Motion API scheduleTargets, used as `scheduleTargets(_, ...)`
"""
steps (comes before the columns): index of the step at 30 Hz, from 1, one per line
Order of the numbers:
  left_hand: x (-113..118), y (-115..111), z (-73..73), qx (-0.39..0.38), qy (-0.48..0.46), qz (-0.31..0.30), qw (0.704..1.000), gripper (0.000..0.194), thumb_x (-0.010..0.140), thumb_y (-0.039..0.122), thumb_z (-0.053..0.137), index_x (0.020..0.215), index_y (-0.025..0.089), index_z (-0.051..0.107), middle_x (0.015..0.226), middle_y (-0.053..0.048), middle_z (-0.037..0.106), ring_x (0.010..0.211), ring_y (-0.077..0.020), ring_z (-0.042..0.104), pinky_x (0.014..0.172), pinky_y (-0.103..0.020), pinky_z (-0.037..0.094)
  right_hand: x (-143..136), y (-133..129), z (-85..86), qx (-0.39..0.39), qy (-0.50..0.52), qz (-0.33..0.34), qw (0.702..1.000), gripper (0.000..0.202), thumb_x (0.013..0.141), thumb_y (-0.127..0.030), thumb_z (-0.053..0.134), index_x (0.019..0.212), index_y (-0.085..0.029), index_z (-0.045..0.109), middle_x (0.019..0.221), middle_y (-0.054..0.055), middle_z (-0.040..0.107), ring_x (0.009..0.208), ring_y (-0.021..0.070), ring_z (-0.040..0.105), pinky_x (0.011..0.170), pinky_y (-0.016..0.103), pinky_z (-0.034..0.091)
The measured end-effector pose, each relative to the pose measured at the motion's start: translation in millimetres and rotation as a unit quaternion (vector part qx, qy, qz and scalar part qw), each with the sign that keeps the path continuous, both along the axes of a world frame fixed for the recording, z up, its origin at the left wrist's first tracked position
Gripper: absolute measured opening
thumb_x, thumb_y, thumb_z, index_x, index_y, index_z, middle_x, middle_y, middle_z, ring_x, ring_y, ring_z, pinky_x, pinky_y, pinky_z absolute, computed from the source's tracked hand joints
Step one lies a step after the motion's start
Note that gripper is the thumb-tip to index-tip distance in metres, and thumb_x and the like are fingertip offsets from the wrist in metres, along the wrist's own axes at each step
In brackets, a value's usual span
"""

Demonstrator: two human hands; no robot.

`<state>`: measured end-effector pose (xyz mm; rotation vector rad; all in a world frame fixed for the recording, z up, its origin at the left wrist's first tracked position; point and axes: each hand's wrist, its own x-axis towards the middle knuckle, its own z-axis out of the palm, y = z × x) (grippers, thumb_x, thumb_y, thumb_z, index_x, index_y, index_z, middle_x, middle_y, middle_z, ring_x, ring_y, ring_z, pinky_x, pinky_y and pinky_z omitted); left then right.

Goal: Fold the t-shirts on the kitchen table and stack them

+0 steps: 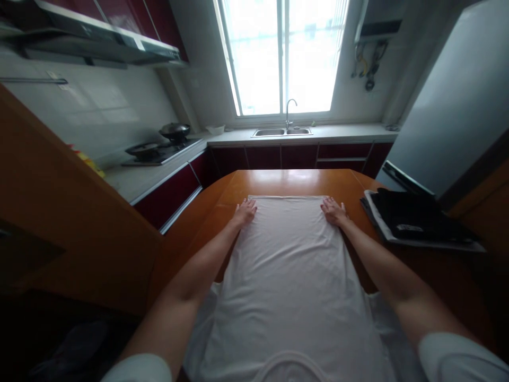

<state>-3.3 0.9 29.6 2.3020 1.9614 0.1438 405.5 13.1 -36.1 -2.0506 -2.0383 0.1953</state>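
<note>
A white T-shirt [290,270] lies spread on the wooden table [222,204], its hem at the far end and its neckline nearest me. Light creases run across the cloth. At the hem's left corner, my left hand [245,211] rests with fingers laid out on the fabric. My right hand [334,211] lies on the opposite corner, fingers also stretched out and partly over the table. Both arms reach forward along the shirt's sides. The sleeves are partly hidden beneath my arms.
Folded dark and white clothes [421,220] are stacked at the table's right edge. Beyond the table are a counter with a sink [274,132] and a stove with a lidded pan [175,131]. A refrigerator [453,95] stands at right, a wooden panel [71,212] at left.
</note>
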Motion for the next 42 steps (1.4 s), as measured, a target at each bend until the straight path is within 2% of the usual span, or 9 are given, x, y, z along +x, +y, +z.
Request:
scheduleTargets(5,-24,34,-12.8,-0.029,0.026,-0.008,0.999,0.060,0.102,0.051,0.030,0.155,0.026,0.038,0.166,-0.008,0.026,0.154,-0.0385,0.011,0.115,-0.074,0.002,1,5,-8.2,0.004,0.010,-0.003,1.000,0.058,0.104,-0.047,0.023,0.156,-0.023,0.036,0.166,0.007,0.025,0.154,0.0232,0.017,0.122,0.060,0.008)
scheduleTargets(10,-36,52,-20.1,-0.039,0.028,-0.018,0.999,0.066,0.100,0.058,0.028,0.158,0.026,0.032,0.168,-0.006,0.020,0.154,-0.0388,0.007,0.116,-0.073,0.002,1,6,-5.3,0.009,0.027,-0.002,1.000,0.061,0.103,-0.048,0.024,0.156,-0.022,0.036,0.166,0.006,0.025,0.154,0.0239,0.018,0.122,0.060,0.007)
scheduleTargets(19,-40,50,-23.7,-0.030,-0.012,-0.007,0.999,0.065,0.099,0.058,0.030,0.158,0.030,0.032,0.168,-0.005,0.020,0.154,-0.0376,0.009,0.117,-0.070,0.011,-2,3,3.3,-0.024,-0.004,-0.007,1.000,0.069,0.101,-0.055,0.023,0.160,-0.019,0.028,0.167,0.011,0.022,0.155,0.0273,0.014,0.122,0.060,0.009)
scheduleTargets(23,-33,35,-18.5,0.016,-0.041,-0.002,0.999,0.063,0.103,0.053,0.025,0.161,0.031,0.020,0.169,-0.005,0.014,0.156,-0.0314,0.007,0.119,-0.063,0.016,1,4,2.4,-0.008,0.037,-0.013,0.999,0.073,0.100,-0.060,0.025,0.160,-0.018,0.026,0.167,0.011,0.019,0.155,0.0278,0.014,0.122,0.059,0.007)
scheduleTargets(27,-42,-11,-10.1,0.075,-0.088,-0.011,0.993,0.065,0.103,0.051,0.031,0.162,0.030,0.015,0.170,-0.005,0.011,0.155,-0.0293,0.012,0.121,-0.057,0.020,10,6,-1.9,0.070,0.170,-0.022,0.983,0.067,0.099,-0.058,0.031,0.157,-0.024,0.035,0.165,0.009,0.029,0.152,0.0293,0.023,0.121,0.061,0.012)
scheduleTargets(32,-95,-118,6.7,0.039,-0.145,-0.037,0.988,0.064,0.097,0.048,0.043,0.156,0.023,0.037,0.159,-0.006,0.042,0.145,-0.0245,0.039,0.121,-0.042,0.031,22,5,4.6,0.132,0.248,-0.028,0.959,0.068,0.103,-0.050,0.016,0.150,-0.009,0.043,0.157,0.020,0.040,0.147,0.0285,0.036,0.119,0.052,0.029)
scheduleTargets(35,-133,-194,10.7,0.035,-0.157,0.027,0.987,0.062,0.093,0.047,0.049,0.146,0.015,0.052,0.149,-0.010,0.054,0.138,-0.0247,0.049,0.117,-0.036,0.036,17,-1,13.9,0.153,0.272,-0.025,0.950,0.073,0.102,-0.054,0.015,0.142,-0.005,0.050,0.152,0.024,0.045,0.146,0.0301,0.037,0.119,0.052,0.030)
scheduleTargets(38,-161,-260,3.7,0.025,-0.133,0.134,0.982,0.059,0.089,0.049,0.055,0.135,0.013,0.061,0.137,-0.014,0.063,0.128,-0.0281,0.058,0.110,-0.037,0.045,-6,-21,24.0,0.169,0.282,-0.007,0.944,0.066,0.100,-0.053,0.026,0.137,-0.006,0.056,0.153,0.023,0.044,0.147,0.0301,0.036,0.120,0.051,0.028)
scheduleTargets(42,-172,-317,-11.7,0.035,-0.094,0.205,0.974,0.051,0.085,0.048,0.062,0.122,0.013,0.068,0.118,-0.014,0.070,0.110,-0.0288,0.066,0.100,-0.037,0.050,-49,-90,48.6,0.178,0.269,0.094,0.942,0.049,0.095,-0.048,0.045,0.124,-0.015,0.067,0.153,0.016,0.048,0.144,0.0293,0.041,0.120,0.048,0.031)
